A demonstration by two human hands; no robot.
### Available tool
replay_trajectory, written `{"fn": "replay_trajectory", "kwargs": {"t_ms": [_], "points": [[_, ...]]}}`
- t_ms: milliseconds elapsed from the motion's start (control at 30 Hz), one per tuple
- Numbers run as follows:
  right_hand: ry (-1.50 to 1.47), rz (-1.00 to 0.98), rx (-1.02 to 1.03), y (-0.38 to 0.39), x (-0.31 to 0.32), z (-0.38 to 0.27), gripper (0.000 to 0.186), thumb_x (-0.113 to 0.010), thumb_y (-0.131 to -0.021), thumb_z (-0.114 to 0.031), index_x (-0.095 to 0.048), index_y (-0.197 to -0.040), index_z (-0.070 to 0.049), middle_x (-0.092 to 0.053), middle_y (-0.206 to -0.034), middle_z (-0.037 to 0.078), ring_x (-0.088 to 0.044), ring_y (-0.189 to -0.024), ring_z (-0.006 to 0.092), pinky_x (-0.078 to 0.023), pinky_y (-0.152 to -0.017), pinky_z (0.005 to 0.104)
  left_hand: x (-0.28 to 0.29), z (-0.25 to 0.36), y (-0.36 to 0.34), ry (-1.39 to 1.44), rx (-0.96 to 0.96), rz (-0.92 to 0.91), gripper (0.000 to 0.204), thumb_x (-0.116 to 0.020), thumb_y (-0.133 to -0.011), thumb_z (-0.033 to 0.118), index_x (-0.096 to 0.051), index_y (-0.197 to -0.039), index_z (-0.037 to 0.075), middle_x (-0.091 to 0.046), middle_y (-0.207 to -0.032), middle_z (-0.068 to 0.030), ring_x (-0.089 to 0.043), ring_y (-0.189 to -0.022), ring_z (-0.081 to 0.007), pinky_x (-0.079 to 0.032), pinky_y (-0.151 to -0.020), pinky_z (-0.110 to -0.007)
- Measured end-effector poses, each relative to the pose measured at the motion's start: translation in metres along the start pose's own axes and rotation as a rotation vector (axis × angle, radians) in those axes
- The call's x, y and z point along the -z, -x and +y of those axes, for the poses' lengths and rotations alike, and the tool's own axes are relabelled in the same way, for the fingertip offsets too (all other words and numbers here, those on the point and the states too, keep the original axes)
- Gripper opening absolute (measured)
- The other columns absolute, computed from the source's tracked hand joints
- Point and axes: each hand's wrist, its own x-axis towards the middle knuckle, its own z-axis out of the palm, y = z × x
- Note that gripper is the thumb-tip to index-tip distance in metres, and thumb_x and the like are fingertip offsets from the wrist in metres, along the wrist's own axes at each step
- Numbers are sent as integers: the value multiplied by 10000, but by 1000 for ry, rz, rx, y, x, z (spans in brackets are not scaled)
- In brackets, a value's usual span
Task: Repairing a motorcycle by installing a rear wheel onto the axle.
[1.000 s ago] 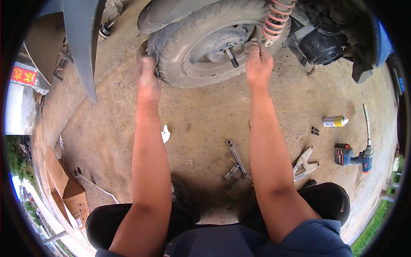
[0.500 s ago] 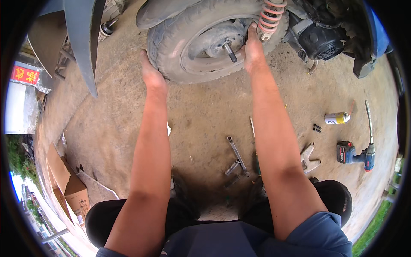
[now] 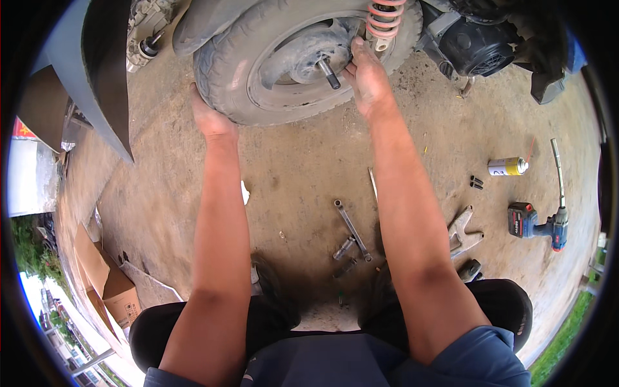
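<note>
A scooter wheel (image 3: 224, 87) with a dusty, treaded tyre stands at the top of the head view. A dark-tipped axle (image 3: 329, 75) sticks out of its hub towards me. My left hand (image 3: 213, 119) cups the tyre's lower left edge, its fingers partly hidden behind the rubber. At the rim's right side, my right hand (image 3: 369, 77) grips the wheel near the axle, thumb pointing up and fingers curled. Just above that hand, a red coil-spring shock absorber (image 3: 385, 22) hangs with its lower eye beside the wheel.
A black ribbed engine cover (image 3: 476, 51) is right of the wheel; grey body panels (image 3: 87, 71) rise at left. On the concrete lie a wrench (image 3: 353, 229), a metal bracket (image 3: 465, 233), a spray can (image 3: 507, 166), a cordless impact wrench (image 3: 548, 229) and a cardboard box (image 3: 119, 290).
The view has shifted, so the wheel and shock absorber appear farther left. Both hands stay at the wheel; the right has turned slightly, showing more curled fingers beside the axle.
</note>
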Motion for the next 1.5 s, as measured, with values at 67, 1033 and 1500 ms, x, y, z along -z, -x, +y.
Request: {"fn": "replay_trajectory", "kwargs": {"t_ms": [67, 1033, 1500], "points": [[19, 5, -20, 2, -1, -2, 738, -473, -1099, -451, -233, -1629, 3, -363, -1638, 151, -401, -1476, 294, -275, -1251, 448, 5, -3, -4, 47, 49, -2, 536, -410, -1067, 340, -486, -1490, 21, -564, -1482, -139, -557, -1325, -287, -439, -1124, -432], [74, 196, 13, -7, -5, -1, 380, -767, -962, -318, -700, -1176, -11, -698, -1098, 35, -587, -1027, 142, -432, -1010, 348, 6, -7, -1, 59, 33, 15, 568, -345, -1061, 375, -505, -1481, 27, -570, -1483, -118, -534, -1356, -300, -417, -1144, -436], [272, 251, 61, -5, 0, -3, 443, -745, -978, -363, -678, -1222, 0, -717, -1122, 71, -642, -996, 170, -496, -938, 373, 3, -6, -10, -45, -5, -50, 554, -385, -1059, 357, -506, -1472, 8, -571, -1476, -131, -548, -1344, -292, -422, -1145, -426]]}}
